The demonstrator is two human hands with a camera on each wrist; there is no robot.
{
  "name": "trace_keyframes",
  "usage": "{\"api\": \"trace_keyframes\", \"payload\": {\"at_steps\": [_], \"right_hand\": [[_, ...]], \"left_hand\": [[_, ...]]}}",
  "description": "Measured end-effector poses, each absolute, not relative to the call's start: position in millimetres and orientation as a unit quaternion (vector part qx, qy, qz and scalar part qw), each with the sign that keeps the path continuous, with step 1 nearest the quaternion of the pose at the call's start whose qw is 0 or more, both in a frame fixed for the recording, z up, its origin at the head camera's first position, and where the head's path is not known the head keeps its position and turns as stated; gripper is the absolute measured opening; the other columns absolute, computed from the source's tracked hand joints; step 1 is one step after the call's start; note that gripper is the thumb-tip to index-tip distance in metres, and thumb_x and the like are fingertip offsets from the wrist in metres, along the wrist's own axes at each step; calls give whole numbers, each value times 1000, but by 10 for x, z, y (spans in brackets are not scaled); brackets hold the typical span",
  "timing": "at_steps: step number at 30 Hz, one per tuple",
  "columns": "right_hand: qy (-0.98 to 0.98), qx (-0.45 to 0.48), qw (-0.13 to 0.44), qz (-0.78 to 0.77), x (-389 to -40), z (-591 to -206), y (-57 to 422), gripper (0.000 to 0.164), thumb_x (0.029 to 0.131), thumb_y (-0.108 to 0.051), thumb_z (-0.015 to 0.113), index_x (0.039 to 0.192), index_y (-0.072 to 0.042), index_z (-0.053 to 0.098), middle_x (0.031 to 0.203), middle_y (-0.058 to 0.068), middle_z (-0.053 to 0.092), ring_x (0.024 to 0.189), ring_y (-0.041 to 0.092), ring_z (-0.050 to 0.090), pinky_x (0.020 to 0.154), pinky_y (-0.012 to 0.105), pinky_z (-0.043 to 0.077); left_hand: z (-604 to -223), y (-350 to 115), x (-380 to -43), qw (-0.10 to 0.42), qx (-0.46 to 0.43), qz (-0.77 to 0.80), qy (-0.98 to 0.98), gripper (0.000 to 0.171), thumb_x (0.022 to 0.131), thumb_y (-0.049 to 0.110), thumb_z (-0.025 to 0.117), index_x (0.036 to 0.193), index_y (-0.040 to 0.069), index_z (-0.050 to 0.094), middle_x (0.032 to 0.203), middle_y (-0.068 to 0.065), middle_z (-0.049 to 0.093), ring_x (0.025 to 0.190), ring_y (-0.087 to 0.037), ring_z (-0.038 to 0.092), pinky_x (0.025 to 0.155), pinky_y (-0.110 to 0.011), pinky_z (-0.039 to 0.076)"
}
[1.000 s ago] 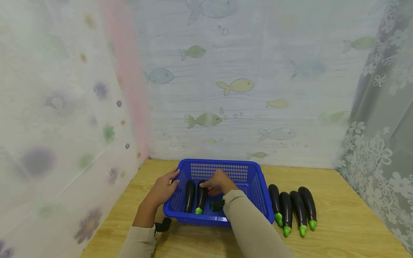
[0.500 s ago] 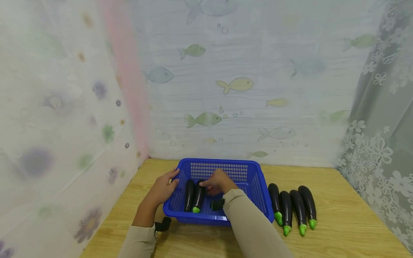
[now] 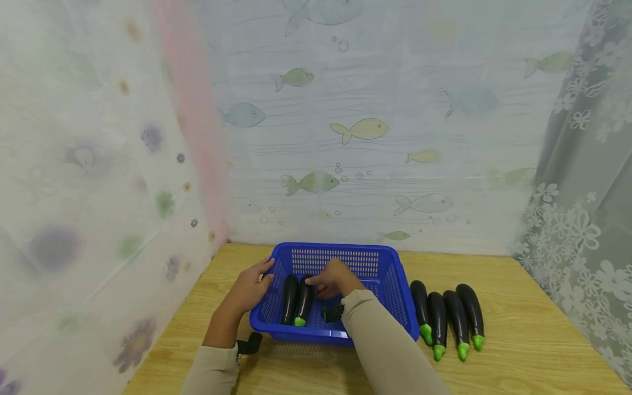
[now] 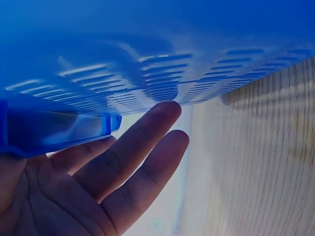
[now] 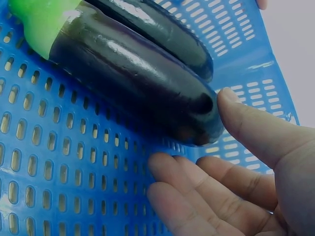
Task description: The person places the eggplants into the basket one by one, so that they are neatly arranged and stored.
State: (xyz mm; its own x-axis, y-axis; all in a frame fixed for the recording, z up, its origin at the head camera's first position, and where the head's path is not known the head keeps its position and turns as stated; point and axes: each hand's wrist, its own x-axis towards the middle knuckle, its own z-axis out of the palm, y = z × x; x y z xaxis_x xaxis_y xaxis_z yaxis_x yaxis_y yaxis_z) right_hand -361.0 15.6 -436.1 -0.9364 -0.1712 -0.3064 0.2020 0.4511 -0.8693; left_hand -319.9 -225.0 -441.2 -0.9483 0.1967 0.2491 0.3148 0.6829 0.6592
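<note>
A blue plastic basket [image 3: 340, 333] stands on the table with two dark eggplants inside. The left eggplant [image 3: 289, 299] lies against the right eggplant [image 3: 304, 302], whose green stem end points toward the person. At the basket's left rim my left hand [image 3: 252, 288] holds the edge between thumb and index finger; in the left wrist view its other fingers [image 4: 142, 157] extend below the rim. Inside the basket, my right hand [image 3: 336, 278] is beside the right eggplant. Its thumb [image 5: 246, 120] touches the blunt end, while the other fingers are loosely bent and apart from it.
Several more eggplants [image 3: 456, 318] lie side by side on the wooden table [image 3: 523, 329], right of the basket. Behind the table hangs a fish-patterned sheet [image 3: 370, 181]. A flowered sheet [image 3: 99, 219] borders the left side, and a grey lace curtain [image 3: 582, 219] the right.
The right eggplant has shifted left against the other one, and its stem end has swung left. My right thumb stays at its far end. The left hand has not moved.
</note>
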Motion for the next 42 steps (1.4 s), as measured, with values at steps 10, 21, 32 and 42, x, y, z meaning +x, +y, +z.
{"api": "trace_keyframes", "payload": {"at_steps": [10,21,32,42], "right_hand": [[831,8,178,-527,-3640,-4360,158,32,77,-17,79,94,6,65,96,24,69,81,36,71,70,45,58],[873,-22,93,-479,-3618,-4247,170,46,70,-30,84,98,1,64,90,17,66,69,31,70,61,43,58],[870,-64,89,-481,-3529,-4002,276,56,75,-35,80,115,1,64,110,20,66,76,29,71,67,43,58],[879,-72,65,-467,-3455,-3838,624,59,77,-35,78,121,2,61,105,17,68,76,27,71,66,38,58]], "left_hand": [[-4407,-2255,-3199,84,-141,-376,-912,49,96,18,52,142,7,44,151,-11,37,139,-36,33,110,-56,28],[-4440,-2268,-3227,79,-136,-376,-913,48,97,20,51,143,10,43,152,-6,36,140,-34,31,110,-56,28],[-4446,-2254,-3217,90,-135,-374,-913,47,97,21,52,143,11,45,151,-7,38,138,-35,34,107,-57,31],[-4450,-2246,-3225,98,-137,-378,-910,48,96,21,52,142,11,46,150,-5,39,138,-34,35,108,-56,31]]}}
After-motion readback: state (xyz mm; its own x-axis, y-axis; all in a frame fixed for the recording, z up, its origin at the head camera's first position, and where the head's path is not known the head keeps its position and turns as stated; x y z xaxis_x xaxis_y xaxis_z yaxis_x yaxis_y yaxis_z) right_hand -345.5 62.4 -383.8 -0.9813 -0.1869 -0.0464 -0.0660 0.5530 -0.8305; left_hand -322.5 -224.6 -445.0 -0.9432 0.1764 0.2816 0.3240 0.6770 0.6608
